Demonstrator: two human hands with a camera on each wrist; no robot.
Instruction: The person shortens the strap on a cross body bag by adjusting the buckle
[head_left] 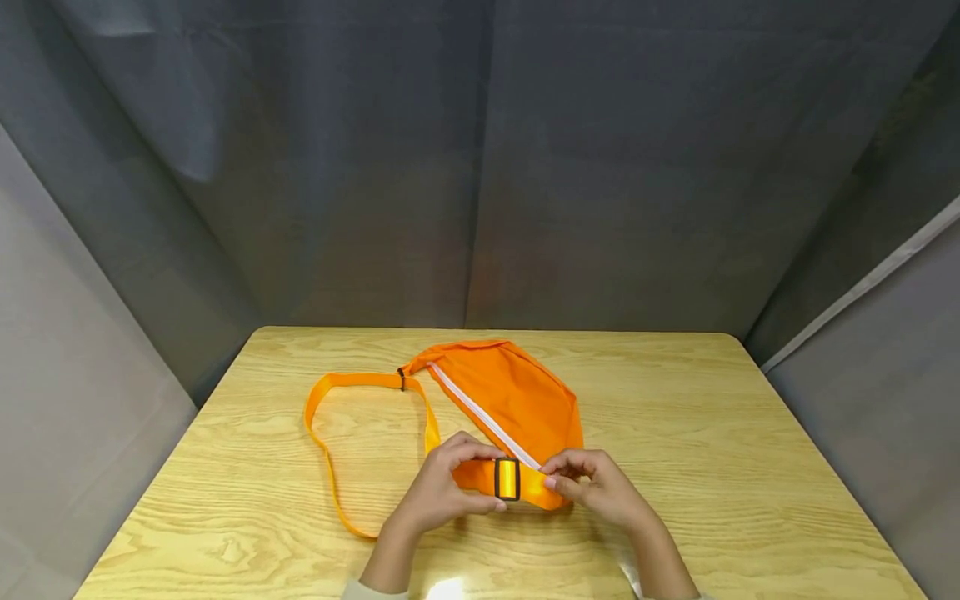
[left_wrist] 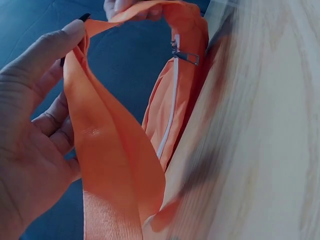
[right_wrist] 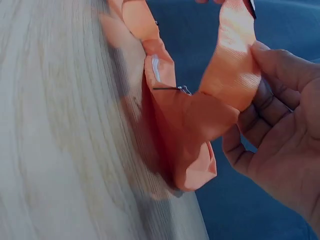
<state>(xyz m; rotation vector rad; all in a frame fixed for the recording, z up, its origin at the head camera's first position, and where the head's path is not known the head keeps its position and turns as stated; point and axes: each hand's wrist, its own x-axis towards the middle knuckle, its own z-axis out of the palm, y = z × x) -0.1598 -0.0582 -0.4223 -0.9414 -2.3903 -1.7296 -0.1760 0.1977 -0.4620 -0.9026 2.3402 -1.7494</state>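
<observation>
An orange waist bag (head_left: 510, 387) with a white zip lies on the table, its strap (head_left: 330, 382) looping out to the left. Near the bag's lower edge, a black slide buckle (head_left: 507, 479) sits on the raised webbing. My left hand (head_left: 442, 487) pinches the strap at the buckle between thumb and fingers. To the right of the buckle, my right hand (head_left: 600, 487) pinches the webbing close to where it joins the bag. In the left wrist view a metal zip pull (left_wrist: 188, 58) hangs from the bag.
The light wood table (head_left: 712, 467) extends on both sides of the bag. Dark grey curtains (head_left: 465, 167) stand behind it, with lighter grey panels (head_left: 67, 333) at the sides. A second black strap ring (head_left: 402, 380) sits at the bag's left corner.
</observation>
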